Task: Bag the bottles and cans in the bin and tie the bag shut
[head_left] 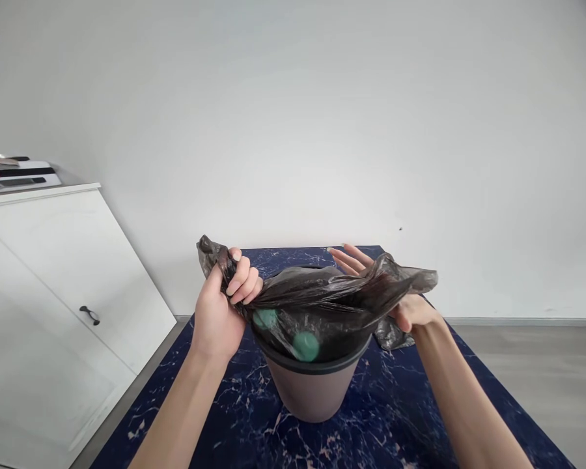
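A thin black plastic bag (322, 293) lines a brownish-pink trash can (312, 391) with a dark rim, its upper part drawn out sideways above the opening. My left hand (227, 303) is closed around the bag's bunched left end, which sticks up past the fingers. My right hand (415, 309) is at the opposite end, fingers stretched out behind the film and thumb below; the bag's right end lies across it, hiding the palm. Two round green things, a lower one (305, 346) and one further left (266, 318), show through the film.
The can stands on a dark blue marble-patterned table (395, 404). Crumpled black plastic (393, 333) lies right of the can, under my right hand. A white cabinet (78, 293) with a dark handle stands left, with items on top (19, 172). A pale wall (293, 130) rises behind.
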### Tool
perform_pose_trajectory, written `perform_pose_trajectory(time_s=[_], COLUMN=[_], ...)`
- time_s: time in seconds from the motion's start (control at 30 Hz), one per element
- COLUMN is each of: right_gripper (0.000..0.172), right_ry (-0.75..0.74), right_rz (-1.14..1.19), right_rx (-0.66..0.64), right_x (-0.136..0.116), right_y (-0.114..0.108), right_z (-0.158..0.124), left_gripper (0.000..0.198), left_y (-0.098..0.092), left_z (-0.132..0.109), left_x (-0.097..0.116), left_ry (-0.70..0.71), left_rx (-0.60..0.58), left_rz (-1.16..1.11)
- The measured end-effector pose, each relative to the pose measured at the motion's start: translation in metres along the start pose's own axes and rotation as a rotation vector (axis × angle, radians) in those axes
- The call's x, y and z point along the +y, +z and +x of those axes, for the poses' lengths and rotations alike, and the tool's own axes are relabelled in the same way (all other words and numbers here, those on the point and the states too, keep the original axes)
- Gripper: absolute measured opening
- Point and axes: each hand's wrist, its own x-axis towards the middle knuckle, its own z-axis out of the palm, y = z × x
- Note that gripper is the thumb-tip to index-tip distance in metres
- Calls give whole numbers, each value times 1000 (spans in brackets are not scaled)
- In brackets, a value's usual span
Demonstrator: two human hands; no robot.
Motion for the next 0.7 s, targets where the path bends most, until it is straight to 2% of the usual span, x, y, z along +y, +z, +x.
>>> perform_pose_trajectory(time_s=[0.03,0.1,0.2,0.27,0.33,0.43,0.6,0.7], right_gripper=[134,125,92,66,47,42,39,32], right_ry=[3,-25,-37,-16,13,-12,-96,-146], right_rz=[-25,-69,-177,-274,-329,-261,166,296], right_rx=[-23,-49,-53,-9,54,154,368,430], right_x=[1,0,-12,-25,-35,-42,-31,-30], right_y=[-2,-2,8,17,27,39,46,46], right_z=[0,1,5,7,9,12,16,17], left_gripper=[35,35,35,36,36,37,36,36], left_y=[0,0,0,1,1,0,-5,-8], left_z=[0,1,2,2,2,1,2,2], left_x=[0,0,0,0,0,0,0,0], left_ry=[-1,-5,-9,-9,-7,-7,-23,-25], left_rx=[4,9,10,7,5,20,54,54], left_rz=[2,7,7,8,9,-8,-42,-37])
